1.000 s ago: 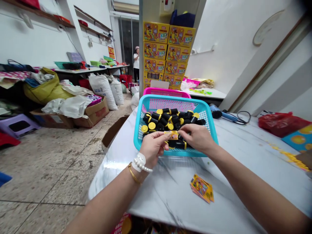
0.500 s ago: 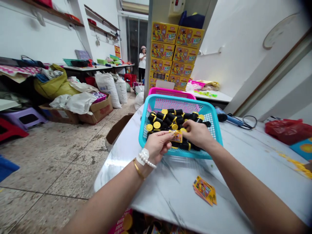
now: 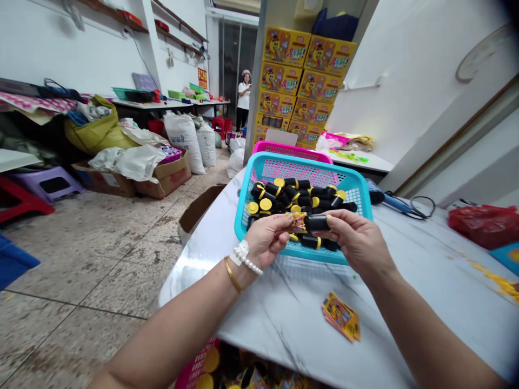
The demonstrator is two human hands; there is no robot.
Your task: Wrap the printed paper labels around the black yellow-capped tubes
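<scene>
My left hand point(image 3: 267, 239) pinches a small printed orange-yellow packet point(image 3: 299, 222) between thumb and fingers. In my right hand point(image 3: 357, 237) is a small black cylinder point(image 3: 317, 223), its yellow-edged end toward my fingers. The cylinder's other end meets the packet's edge; whether it is inside cannot be made out. Both hands are over the near side of a turquoise basket point(image 3: 367, 189), which holds many similar black cylinders point(image 3: 290, 193) with yellow caps. A small fanned stack of printed orange packets point(image 3: 341, 317) lies on the white marbled table point(image 3: 284, 319) below my hands.
Below the table's near edge is a pink basket point(image 3: 190, 373) with more capped cylinders. Behind the turquoise basket stand a pink basket point(image 3: 292, 150) and stacked yellow boxes point(image 3: 284, 78). A blue corded tool point(image 3: 393, 202) and a red bag point(image 3: 482, 224) lie right. A person point(image 3: 244, 97) stands far back.
My right hand has come up out of the basket with a black cylinder and brought it to the packet. My left hand keeps its pinch on the packet. The view has shifted slightly.
</scene>
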